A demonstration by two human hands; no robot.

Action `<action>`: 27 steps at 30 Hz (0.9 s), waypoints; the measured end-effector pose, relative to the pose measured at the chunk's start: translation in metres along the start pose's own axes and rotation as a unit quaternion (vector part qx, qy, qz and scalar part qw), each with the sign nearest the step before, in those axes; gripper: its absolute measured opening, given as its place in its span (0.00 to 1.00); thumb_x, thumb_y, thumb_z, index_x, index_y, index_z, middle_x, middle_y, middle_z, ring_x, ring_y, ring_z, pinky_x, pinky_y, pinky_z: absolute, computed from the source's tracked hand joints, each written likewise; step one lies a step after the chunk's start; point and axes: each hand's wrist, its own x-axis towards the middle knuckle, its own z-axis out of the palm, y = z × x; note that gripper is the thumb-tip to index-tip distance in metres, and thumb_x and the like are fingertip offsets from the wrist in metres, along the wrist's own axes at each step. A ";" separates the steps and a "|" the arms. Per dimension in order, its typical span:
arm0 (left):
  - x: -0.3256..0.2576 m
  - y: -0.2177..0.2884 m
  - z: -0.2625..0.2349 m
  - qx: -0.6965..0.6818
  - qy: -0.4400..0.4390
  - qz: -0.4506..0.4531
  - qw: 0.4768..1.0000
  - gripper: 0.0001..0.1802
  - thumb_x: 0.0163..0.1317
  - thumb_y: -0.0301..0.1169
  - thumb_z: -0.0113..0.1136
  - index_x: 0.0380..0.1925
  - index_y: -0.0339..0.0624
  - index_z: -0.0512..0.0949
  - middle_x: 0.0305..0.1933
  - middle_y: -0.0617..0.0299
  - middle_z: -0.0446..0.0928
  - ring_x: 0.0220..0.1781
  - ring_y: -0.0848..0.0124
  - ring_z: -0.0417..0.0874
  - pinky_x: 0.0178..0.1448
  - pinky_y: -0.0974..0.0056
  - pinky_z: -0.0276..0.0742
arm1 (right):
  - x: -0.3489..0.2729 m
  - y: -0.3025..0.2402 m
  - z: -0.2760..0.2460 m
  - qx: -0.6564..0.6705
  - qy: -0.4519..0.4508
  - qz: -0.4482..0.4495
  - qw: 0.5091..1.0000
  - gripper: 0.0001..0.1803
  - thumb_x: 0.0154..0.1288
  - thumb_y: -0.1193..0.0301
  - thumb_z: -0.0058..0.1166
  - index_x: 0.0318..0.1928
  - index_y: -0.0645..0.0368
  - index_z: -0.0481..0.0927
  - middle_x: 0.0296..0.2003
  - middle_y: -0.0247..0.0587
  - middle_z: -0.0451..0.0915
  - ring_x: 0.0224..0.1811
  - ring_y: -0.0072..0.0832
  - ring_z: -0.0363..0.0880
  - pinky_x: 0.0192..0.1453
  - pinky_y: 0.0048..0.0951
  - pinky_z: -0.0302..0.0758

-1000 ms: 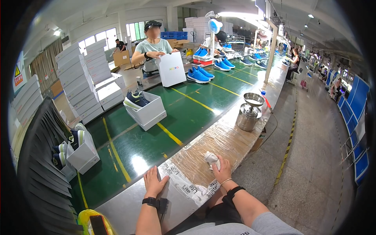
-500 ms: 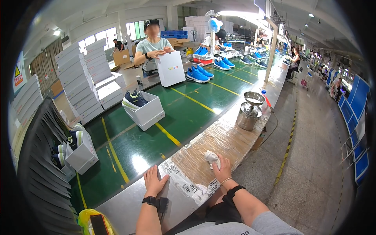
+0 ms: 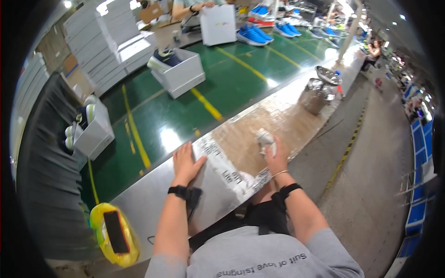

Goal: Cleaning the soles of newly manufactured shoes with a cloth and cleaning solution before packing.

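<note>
My left hand (image 3: 187, 163) lies flat on the bare metal ledge (image 3: 162, 185), fingers stretched out and thumb apart, with nothing in it. To its right, my right hand (image 3: 278, 157) is closed around a crumpled white cloth (image 3: 265, 138) and rests over a brown, film-covered sheet (image 3: 245, 123) on the ledge. White printed tape (image 3: 222, 167) runs along that sheet's near and left edges. Beyond my right hand stands a shiny metal pot (image 3: 316, 95), topped by a metal bowl (image 3: 328, 75). The right fingers are slightly blurred.
On the green conveyor (image 3: 185, 111) sits an open white box (image 3: 183, 76) with dark shoes; another shoe box (image 3: 96, 132) is at left. Blue shoes (image 3: 252, 35) stand farther back. A phone (image 3: 116, 231) lies on a yellow bag (image 3: 98, 215). A co-worker's hand (image 3: 202, 6) touches a white box (image 3: 218, 28).
The view has tipped downward, so everything sits higher and more of my shirt shows. My left hand stays on the ledge. The cloth remains in my right hand over the brown sheet.
</note>
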 end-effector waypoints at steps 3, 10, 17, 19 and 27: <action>-0.014 -0.021 0.013 0.040 -0.028 -0.013 0.999 0.46 0.52 0.57 0.56 0.63 0.34 0.60 0.64 0.49 0.63 0.68 0.56 0.57 0.70 0.52 0.44 | 0.012 0.008 0.018 -0.003 -0.003 -0.044 0.999 0.25 0.60 0.66 0.51 0.57 0.61 0.68 0.45 0.56 0.74 0.48 0.51 0.68 0.55 0.45 0.63; 0.013 -0.036 -0.036 -0.012 -0.215 -0.024 0.976 0.42 0.51 0.53 0.61 0.59 0.34 0.65 0.61 0.47 0.65 0.63 0.53 0.65 0.66 0.51 0.57 | 0.003 -0.002 0.007 0.007 -0.019 -0.012 1.000 0.25 0.58 0.68 0.52 0.56 0.62 0.67 0.44 0.54 0.72 0.48 0.49 0.67 0.56 0.44 0.62; 0.142 -0.070 -0.090 0.099 -0.008 0.082 0.992 0.39 0.48 0.41 0.66 0.57 0.33 0.64 0.59 0.42 0.64 0.62 0.48 0.65 0.63 0.53 0.64 | 0.012 -0.010 0.001 -0.009 -0.043 0.003 0.999 0.25 0.58 0.69 0.52 0.56 0.62 0.67 0.46 0.54 0.71 0.50 0.48 0.66 0.57 0.43 0.61; 0.185 -0.073 -0.097 0.168 0.042 0.094 0.980 0.42 0.46 0.41 0.67 0.60 0.35 0.61 0.59 0.42 0.63 0.63 0.49 0.63 0.65 0.51 0.61 | 0.014 -0.009 0.000 -0.015 -0.051 0.012 0.999 0.25 0.58 0.69 0.52 0.56 0.62 0.67 0.46 0.54 0.71 0.50 0.48 0.66 0.57 0.43 0.61; 0.283 -0.093 -0.053 0.219 -0.005 0.034 0.975 0.44 0.44 0.36 0.68 0.61 0.39 0.58 0.58 0.49 0.65 0.61 0.53 0.66 0.63 0.54 0.62 | 0.014 -0.018 -0.005 -0.028 -0.079 0.039 0.996 0.25 0.56 0.69 0.51 0.55 0.63 0.67 0.48 0.53 0.70 0.52 0.48 0.66 0.59 0.43 0.60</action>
